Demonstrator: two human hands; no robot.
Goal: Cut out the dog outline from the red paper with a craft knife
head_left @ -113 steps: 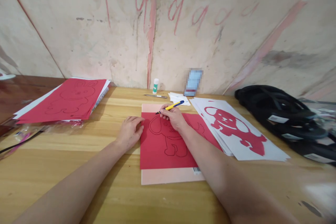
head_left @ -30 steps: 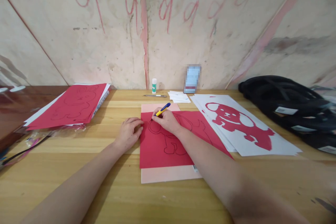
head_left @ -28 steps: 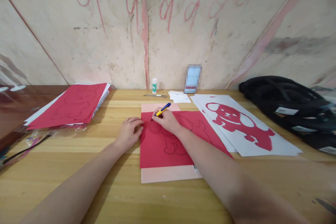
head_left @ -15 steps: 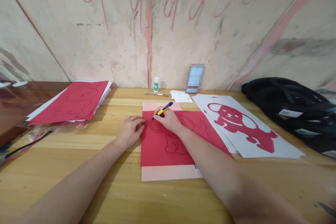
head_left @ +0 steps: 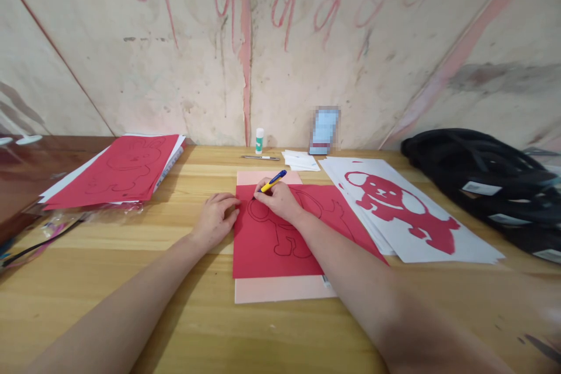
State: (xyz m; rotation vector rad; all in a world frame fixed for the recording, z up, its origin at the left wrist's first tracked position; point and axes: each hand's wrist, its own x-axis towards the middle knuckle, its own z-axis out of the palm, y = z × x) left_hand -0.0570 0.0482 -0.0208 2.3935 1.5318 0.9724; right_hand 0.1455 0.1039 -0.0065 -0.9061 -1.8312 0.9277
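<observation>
My right hand (head_left: 280, 201) is closed around a yellow-and-blue pen (head_left: 272, 181), its tip down on a sheet of red paper (head_left: 256, 251). Black outlines of a dog-like animal cover the sheet, and the pen tip meets the rounded shape at the upper left. Part of the drawing is hidden under my right hand and forearm. At the paper's left edge rests my left hand (head_left: 215, 219), fingers loosely bent with a gap by the thumb, the fingertips touching the edge. Beneath the red paper lies a pale pink sheet or board (head_left: 276, 291).
White sheets with a red dog cut-out (head_left: 429, 225) lie right, beside a black bag-like item (head_left: 464, 169). A red stack with a drawing (head_left: 127, 169) is left. Along the wall are a glue stick (head_left: 259, 141), a silver pen-like tool (head_left: 260, 158), white paper pieces (head_left: 301, 160) and a phone (head_left: 324, 130).
The pen tip has moved very slightly along the rounded outline at the upper left. The whole view has shifted a little; my left hand stays at the paper's edge.
</observation>
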